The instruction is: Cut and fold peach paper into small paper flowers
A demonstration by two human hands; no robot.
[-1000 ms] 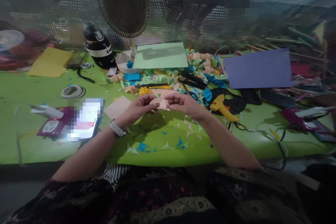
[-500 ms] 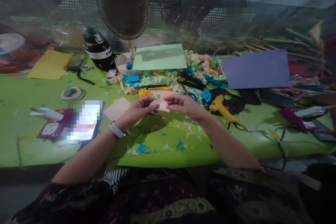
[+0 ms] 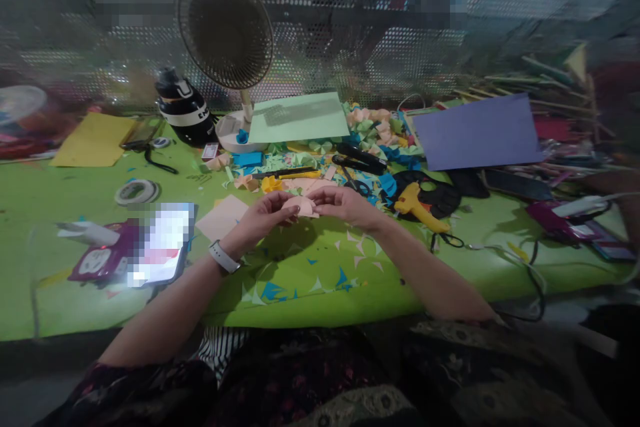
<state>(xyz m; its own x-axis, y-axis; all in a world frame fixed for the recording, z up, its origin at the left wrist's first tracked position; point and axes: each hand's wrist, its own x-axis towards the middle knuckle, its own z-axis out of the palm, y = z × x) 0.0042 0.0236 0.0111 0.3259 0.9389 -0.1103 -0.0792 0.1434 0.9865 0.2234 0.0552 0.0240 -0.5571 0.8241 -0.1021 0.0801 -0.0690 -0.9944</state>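
Between my two hands is a small pink paper piece (image 3: 302, 206), held above the green table cover. My left hand (image 3: 266, 215) pinches its left side with thumb and fingers. On its right side, the fingers of my right hand (image 3: 345, 207) close around the edge. A flat pink sheet (image 3: 223, 216) lies beside my left wrist. Just beyond my hands is a heap of paper scraps and folded paper pieces, with a black stapler (image 3: 361, 159) and a yellow cutter (image 3: 295, 173). Small cut scraps (image 3: 273, 291) lie scattered on the near side.
A yellow glue gun (image 3: 420, 207) with a cord lies at right, near a purple sheet (image 3: 477, 133). At left are a lit phone (image 3: 163, 243), a tape roll (image 3: 137, 192) and a black bottle (image 3: 186, 110). A fan (image 3: 226, 30) stands behind.
The camera view has shifted slightly. My hands still hold the pink piece, which looks turned a little, with its right edge less ragged in view.
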